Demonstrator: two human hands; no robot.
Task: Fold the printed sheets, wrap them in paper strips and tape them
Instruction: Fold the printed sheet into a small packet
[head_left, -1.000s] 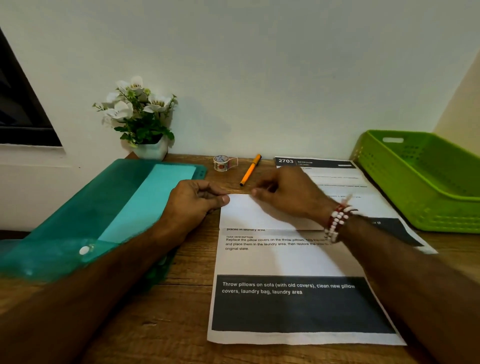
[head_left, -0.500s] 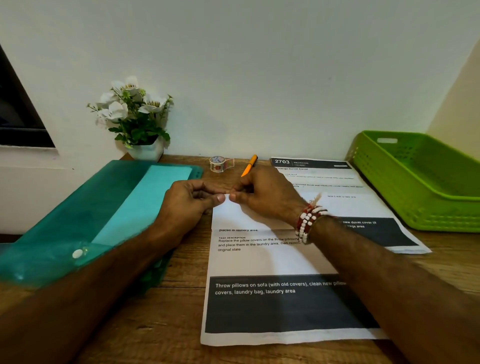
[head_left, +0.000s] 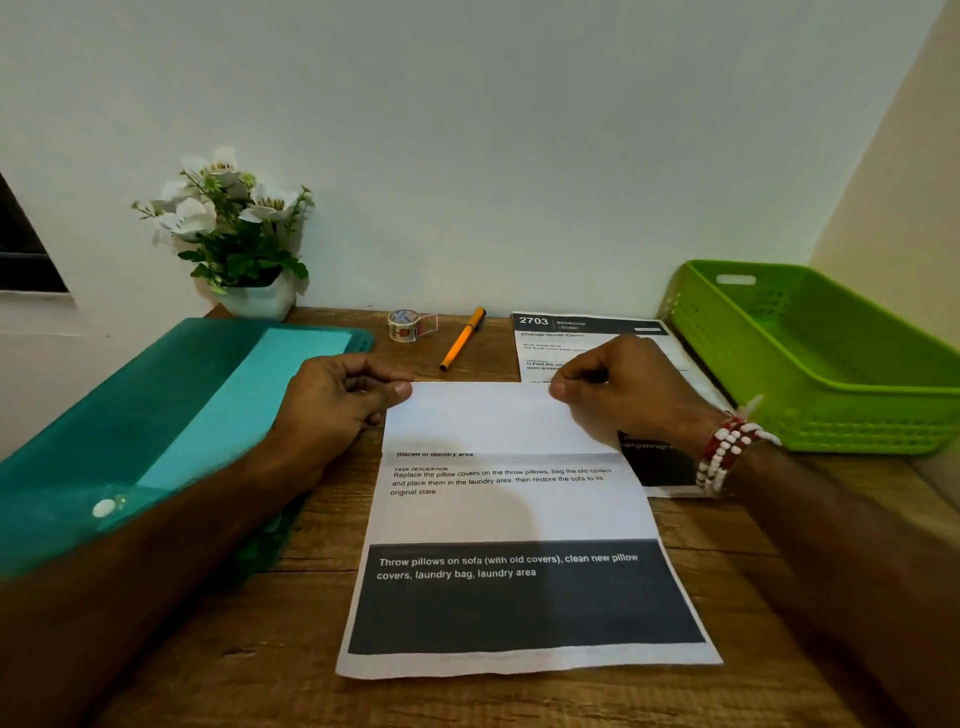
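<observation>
— What lies on the brown wooden table (head_left: 519, 701)?

— In the middle, a white printed sheet with a dark band (head_left: 514, 514), its top folded over.

— And round that sheet?

— Left of it, a teal translucent plastic folder (head_left: 171, 395). Beyond it, a small roll of patterned tape (head_left: 408, 326) and an orange pen (head_left: 462, 339); beyond and further left, a white pot of white flowers (head_left: 262, 299). At its far right corner, overlapped by it, a second printed sheet headed 2703 (head_left: 587, 327). Right of it, a green perforated plastic basket (head_left: 857, 423).

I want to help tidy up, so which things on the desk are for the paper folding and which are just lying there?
For the job: front printed sheet, pinched at its folded top by left hand and right hand; second printed sheet behind it; tape roll.
Lying about for now: orange pen; pot of white flowers; green basket; teal folder.
</observation>
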